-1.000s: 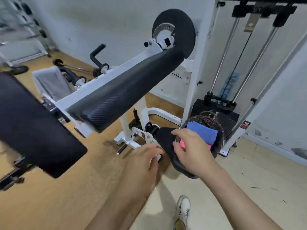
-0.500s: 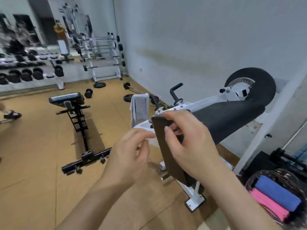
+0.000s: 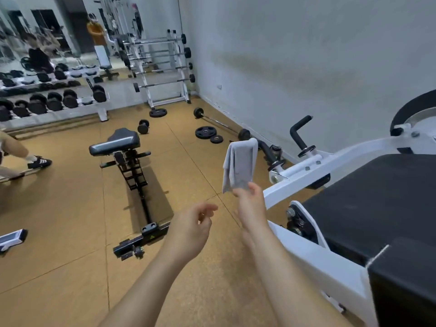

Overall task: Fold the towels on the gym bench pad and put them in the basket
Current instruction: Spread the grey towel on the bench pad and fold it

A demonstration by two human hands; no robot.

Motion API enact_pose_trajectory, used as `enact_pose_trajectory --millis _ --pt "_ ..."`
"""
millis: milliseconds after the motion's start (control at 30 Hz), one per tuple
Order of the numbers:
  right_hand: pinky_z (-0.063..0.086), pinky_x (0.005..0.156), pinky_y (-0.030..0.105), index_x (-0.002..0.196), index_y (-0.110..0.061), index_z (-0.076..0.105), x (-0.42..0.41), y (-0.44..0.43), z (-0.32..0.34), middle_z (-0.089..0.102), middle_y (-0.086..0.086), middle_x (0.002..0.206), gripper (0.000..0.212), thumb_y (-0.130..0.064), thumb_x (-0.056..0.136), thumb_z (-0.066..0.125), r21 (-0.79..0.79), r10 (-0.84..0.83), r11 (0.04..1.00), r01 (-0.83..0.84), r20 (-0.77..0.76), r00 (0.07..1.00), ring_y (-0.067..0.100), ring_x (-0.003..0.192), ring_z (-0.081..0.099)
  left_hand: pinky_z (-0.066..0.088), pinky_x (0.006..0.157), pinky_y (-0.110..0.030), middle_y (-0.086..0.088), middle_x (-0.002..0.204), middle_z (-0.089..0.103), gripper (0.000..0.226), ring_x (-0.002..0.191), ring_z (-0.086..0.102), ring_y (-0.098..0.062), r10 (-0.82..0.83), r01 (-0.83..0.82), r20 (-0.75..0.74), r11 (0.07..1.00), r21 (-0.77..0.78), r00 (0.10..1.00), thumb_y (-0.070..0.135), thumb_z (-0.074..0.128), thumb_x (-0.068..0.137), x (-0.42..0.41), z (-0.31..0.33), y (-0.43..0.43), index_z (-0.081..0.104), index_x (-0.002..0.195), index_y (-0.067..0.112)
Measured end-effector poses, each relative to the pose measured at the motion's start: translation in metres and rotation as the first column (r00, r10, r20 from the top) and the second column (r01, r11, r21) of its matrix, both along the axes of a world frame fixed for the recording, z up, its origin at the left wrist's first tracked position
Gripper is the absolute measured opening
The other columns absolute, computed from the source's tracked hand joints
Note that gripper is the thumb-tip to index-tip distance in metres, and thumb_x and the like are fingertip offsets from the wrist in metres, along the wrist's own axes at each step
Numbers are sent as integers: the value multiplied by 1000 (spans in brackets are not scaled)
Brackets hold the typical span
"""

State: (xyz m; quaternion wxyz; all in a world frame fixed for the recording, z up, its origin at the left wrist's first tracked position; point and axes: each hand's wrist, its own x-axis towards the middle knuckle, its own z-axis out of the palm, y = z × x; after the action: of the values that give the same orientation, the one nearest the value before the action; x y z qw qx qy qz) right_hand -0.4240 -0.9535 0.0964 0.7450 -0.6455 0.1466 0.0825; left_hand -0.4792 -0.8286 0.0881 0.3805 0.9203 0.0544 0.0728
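Note:
A grey towel (image 3: 240, 165) hangs draped over a black handle of the white machine, at the middle of the view. My right hand (image 3: 250, 205) is raised just under it, and its straight fingertips reach the towel's lower edge. I cannot tell whether they pinch the cloth. Lower and to the left, my left hand (image 3: 192, 231) hovers with loosely curled fingers and holds nothing. The machine's black bench pad (image 3: 377, 199) lies bare at the right. The basket is out of view.
The white machine frame (image 3: 313, 168) runs along my right side. A black adjustable bench (image 3: 118, 143) stands on the brown floor ahead left. Weight plates (image 3: 205, 132), a barbell and a dumbbell lie by the wall. Dumbbell racks line the back; a person's leg (image 3: 14, 149) shows far left.
The view has swung left, away from the basket with the blue and pink towels. Both hands left the dark pad edge; my right hand now reaches the hanging grey towel.

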Motion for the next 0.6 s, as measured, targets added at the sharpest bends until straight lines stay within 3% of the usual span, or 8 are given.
enact_pose_trajectory --millis 67,167,300,433,533,600 --pt "43 104 46 138 -20 41 34 7 -13 47 1 130 45 -21 95 51 88 -22 995 36 -153 988 21 117 48 49 67 -24 9 89 70 29 64 58 -1 -31 31 -43 1000 -7 999 16 47 96 32 -11 16 67 109 30" --pt "45 101 45 131 -22 46 82 17 -31 48 -1 123 36 -29 96 49 60 -10 998 24 -229 973 21 110 51 42 54 -25 0 81 71 28 49 50 -7 -83 80 -86 996 -43 993 16 45 95 86 -27 39 66 104 32" --pt "44 94 42 139 -25 42 151 39 -50 44 -1 135 47 -39 96 51 6 -29 999 31 -251 968 22 126 45 47 70 -22 9 93 71 27 83 64 -8 -198 201 -125 979 16 972 19 45 98 165 -49 71 64 111 32" --pt "43 89 43 138 -29 42 225 69 -66 40 0 146 46 -44 95 50 3 -96 995 100 -276 957 21 122 44 47 87 -22 15 111 67 33 102 60 -3 -298 299 -111 954 -2 948 16 47 96 253 -75 109 64 120 30" --pt "47 87 40 138 -27 41 259 79 -71 47 1 139 44 -35 96 52 6 -173 983 184 -303 937 18 112 49 45 86 -21 13 115 67 34 107 60 -6 -373 377 -105 926 25 922 16 45 96 300 -83 124 62 123 29" --pt "52 84 39 136 -21 45 286 78 -75 57 3 120 41 -23 96 53 -48 -297 954 295 -280 913 15 99 55 44 93 -25 11 126 61 37 117 55 -11 -481 494 -139 866 82 866 19 42 98 338 -88 131 57 130 28"
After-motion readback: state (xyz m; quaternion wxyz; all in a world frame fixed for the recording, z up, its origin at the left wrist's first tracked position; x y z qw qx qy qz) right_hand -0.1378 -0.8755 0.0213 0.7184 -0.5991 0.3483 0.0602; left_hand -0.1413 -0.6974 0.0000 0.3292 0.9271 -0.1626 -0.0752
